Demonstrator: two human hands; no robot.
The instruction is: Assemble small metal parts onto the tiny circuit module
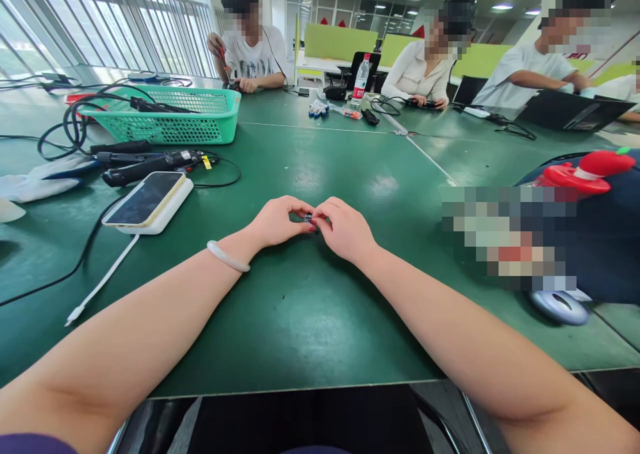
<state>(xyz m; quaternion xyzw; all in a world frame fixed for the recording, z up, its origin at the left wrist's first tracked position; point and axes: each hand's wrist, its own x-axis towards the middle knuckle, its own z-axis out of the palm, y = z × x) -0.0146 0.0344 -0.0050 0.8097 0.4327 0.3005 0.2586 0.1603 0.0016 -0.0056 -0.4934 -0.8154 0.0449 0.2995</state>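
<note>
Both my hands meet over the middle of the green table. Between the fingertips is a small dark piece with light marks, too small to name. My left hand, below a pale bangle, pinches it from the left with thumb and fingers. From the right, the bent fingers and thumb of my right hand close on the same piece, covering part of it.
To the left lie a phone on a white power bank, black cable tools, a glove and a green basket. At right are a dark bag and a mouse. A bottle stands farther back; several people sit across.
</note>
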